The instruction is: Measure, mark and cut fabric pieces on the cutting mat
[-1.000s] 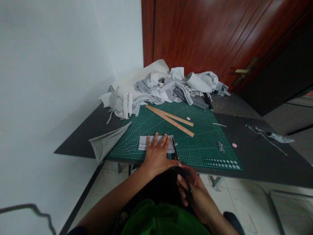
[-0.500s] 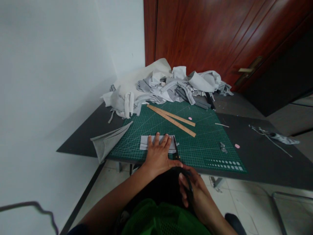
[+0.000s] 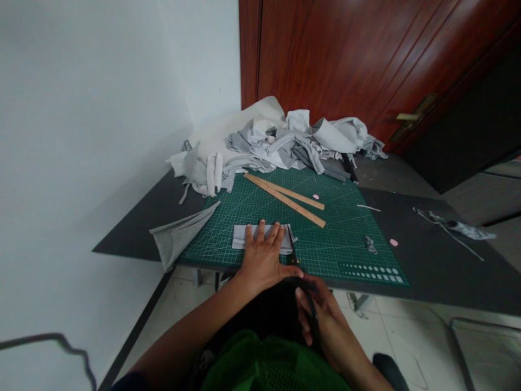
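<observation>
A folded piece of light grey fabric [image 3: 239, 237] lies near the front edge of the green cutting mat [image 3: 325, 247]. Pressed flat on it is my left hand [image 3: 261, 258], fingers spread and thumb reaching toward the scissors. My right hand [image 3: 325, 317] grips the black-handled scissors [image 3: 312, 309] below the table's front edge. Their dark blades lie along the fabric's right end, with a narrow strip of cloth just to the right of them. How far the blades are parted cannot be made out.
Two wooden rulers [image 3: 293, 205] lie crossed beyond the fabric. A heap of grey and white cloth [image 3: 260, 141] fills the back of the table [image 3: 439, 271]. To the left, a folded grey cloth [image 3: 179, 239] overhangs the edge. Small scraps [image 3: 369, 244] lie right.
</observation>
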Available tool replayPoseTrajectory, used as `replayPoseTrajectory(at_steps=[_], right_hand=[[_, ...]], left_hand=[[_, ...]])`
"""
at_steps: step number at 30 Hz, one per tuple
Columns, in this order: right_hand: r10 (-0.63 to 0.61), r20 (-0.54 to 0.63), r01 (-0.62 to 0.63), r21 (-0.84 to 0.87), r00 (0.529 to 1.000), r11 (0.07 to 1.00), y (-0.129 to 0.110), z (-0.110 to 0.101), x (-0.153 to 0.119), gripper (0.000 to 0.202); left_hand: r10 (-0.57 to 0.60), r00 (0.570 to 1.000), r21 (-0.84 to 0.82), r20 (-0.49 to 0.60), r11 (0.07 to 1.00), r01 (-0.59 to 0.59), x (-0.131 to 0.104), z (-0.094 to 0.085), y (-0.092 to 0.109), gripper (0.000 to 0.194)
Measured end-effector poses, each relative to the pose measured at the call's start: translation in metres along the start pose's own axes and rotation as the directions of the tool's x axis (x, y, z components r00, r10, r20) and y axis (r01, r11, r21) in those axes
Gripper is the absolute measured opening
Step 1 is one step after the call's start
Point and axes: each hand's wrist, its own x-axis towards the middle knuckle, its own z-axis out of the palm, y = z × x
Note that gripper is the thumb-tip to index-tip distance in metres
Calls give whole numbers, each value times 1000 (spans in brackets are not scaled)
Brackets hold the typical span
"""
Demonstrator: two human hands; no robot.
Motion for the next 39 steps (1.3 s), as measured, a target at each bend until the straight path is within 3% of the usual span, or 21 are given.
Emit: replayPoseTrajectory(at_steps=[39], right_hand=[[-6,2,6,49,1000,999,2,-1,0,55]], left_hand=[[-8,1000,-23,7,1000,8,0,2,-1,106]])
